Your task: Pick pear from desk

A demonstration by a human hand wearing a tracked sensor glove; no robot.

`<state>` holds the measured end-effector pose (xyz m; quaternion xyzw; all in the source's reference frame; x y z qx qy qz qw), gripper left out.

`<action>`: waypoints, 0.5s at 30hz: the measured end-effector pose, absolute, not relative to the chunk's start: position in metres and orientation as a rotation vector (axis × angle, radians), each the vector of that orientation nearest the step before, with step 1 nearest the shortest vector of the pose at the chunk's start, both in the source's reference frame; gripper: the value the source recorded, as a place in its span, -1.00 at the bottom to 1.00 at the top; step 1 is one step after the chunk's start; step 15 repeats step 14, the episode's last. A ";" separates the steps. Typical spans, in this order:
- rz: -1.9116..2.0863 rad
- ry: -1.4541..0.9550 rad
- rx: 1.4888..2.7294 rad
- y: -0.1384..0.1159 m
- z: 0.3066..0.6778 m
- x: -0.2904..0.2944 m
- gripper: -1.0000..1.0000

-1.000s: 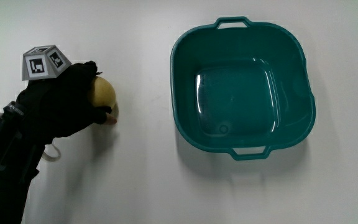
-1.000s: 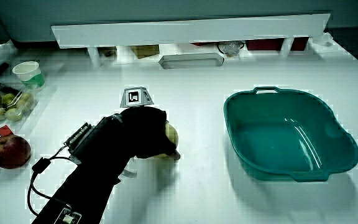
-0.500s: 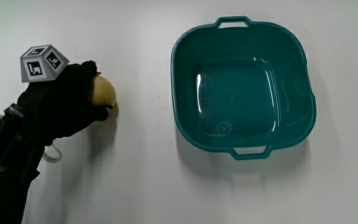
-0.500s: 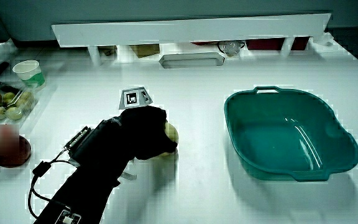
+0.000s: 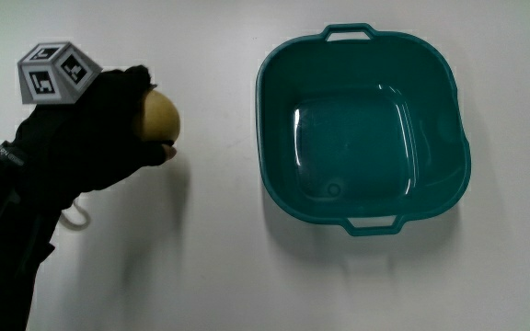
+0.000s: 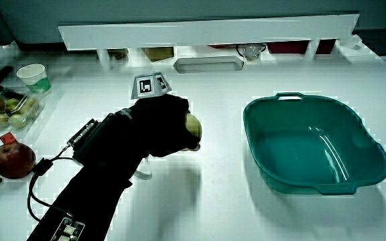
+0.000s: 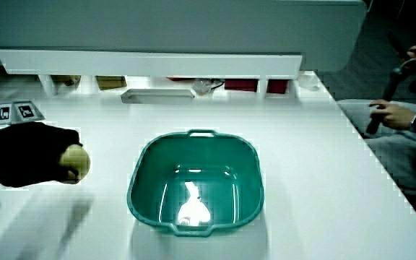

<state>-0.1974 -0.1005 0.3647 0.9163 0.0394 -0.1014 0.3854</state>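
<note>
- The hand (image 5: 90, 138) is closed around the pear (image 5: 159, 117); the fruit protrudes from the fingers toward the teal basin (image 5: 362, 129).
- The pear appears raised clear of the surface (image 5: 210, 267), judging by its detached shadow.

Black glove on the hands (image 5: 86, 138), grey marker cube (image 5: 51, 74) with black-and-white square codes on its back, black forearm sleeve (image 6: 89, 184) with a looping cable.

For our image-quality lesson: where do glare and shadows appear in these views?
In a side view, bright glare sits on the basin's floor; in the main view, the hand holding the pear throws a soft shadow onto the table.
</note>
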 end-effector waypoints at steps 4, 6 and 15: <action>-0.298 0.129 2.348 -0.107 0.344 -0.180 1.00; -0.324 0.152 2.354 -0.110 0.337 -0.169 1.00; -0.408 0.316 2.375 -0.121 0.309 -0.122 1.00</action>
